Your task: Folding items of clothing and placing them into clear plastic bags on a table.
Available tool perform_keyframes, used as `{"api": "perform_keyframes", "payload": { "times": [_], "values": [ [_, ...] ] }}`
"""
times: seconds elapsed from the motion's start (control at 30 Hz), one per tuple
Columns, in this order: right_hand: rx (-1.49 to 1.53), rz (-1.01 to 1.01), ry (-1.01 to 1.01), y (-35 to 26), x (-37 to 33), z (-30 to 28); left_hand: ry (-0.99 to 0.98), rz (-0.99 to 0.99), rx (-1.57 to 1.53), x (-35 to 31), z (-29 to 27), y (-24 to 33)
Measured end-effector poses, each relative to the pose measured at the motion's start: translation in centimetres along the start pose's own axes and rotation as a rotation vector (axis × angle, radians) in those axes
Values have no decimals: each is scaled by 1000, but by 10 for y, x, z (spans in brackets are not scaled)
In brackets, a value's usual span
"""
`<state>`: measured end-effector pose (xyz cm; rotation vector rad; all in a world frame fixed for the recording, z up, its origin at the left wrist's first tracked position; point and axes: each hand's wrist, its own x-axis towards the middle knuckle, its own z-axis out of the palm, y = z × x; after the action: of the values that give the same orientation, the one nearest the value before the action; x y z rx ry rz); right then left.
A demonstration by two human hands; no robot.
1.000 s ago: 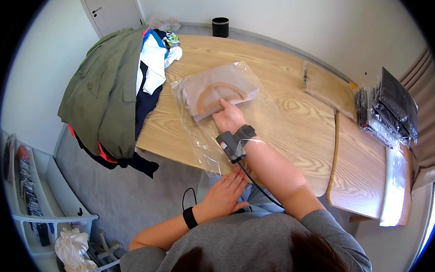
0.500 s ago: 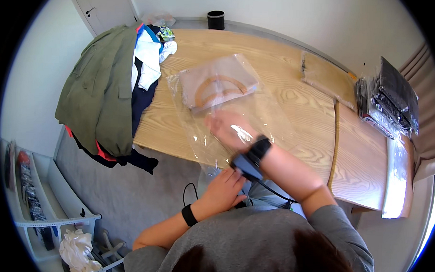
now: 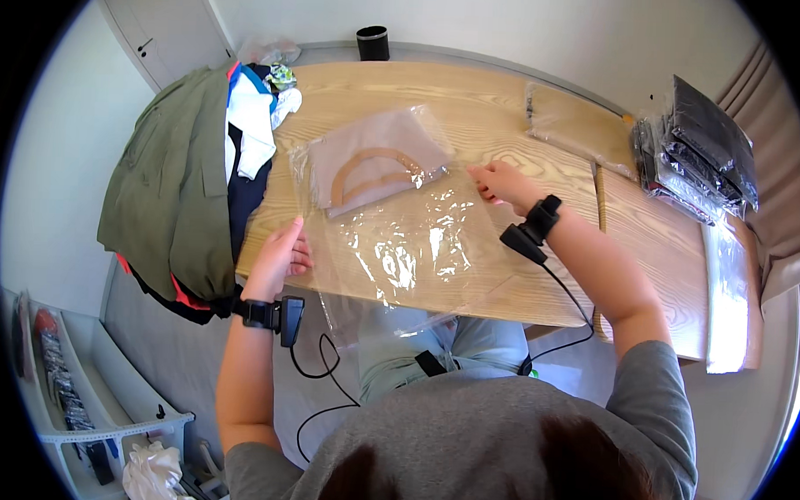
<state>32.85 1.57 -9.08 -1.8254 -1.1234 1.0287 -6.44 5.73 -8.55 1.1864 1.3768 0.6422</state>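
A clear plastic bag (image 3: 399, 263) lies flat on the table, its near end hanging over the front edge. In its far part is a flat, folded pale pinkish-grey cloth item (image 3: 377, 142) with a tan half-ring shape on it. My left hand (image 3: 281, 256) is beside the bag's left edge, index finger stretched and the other fingers loosely bent, holding nothing visible. At the bag's right edge, near the corner of the folded item, my right hand (image 3: 504, 185) has its fingers bent together on the film. Both wrists wear black straps with a small cabled device.
Clothes lie heaped at the table's left end, an olive jacket (image 3: 169, 189) on top. To the right are a flat clear packet (image 3: 580, 128), a stack of dark bagged items (image 3: 707, 155) and clear film (image 3: 729, 301). A white rack (image 3: 116, 430) stands lower left.
My right hand has left the bag's middle and moved right to its edge. My left hand has gone from near my lap to the bag's left side, clear of the right wrist device.
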Motion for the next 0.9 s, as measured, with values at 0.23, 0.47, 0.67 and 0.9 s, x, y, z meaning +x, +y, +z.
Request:
{"api": "perform_keyframes", "payload": {
  "times": [0.23,0.47,0.67,0.9],
  "values": [
    [-61,-41,-202,5,-8,-4,-155,12,103,22,17,-6],
    [-168,73,-222,37,-51,-62,-298,22,188,8,39,-8],
    [-157,28,-304,59,-109,-80,-424,35,260,-15,37,-20],
    [-1071,-619,68,56,-135,-76,-104,1202,1107,-36,33,-16]
  ]
}}
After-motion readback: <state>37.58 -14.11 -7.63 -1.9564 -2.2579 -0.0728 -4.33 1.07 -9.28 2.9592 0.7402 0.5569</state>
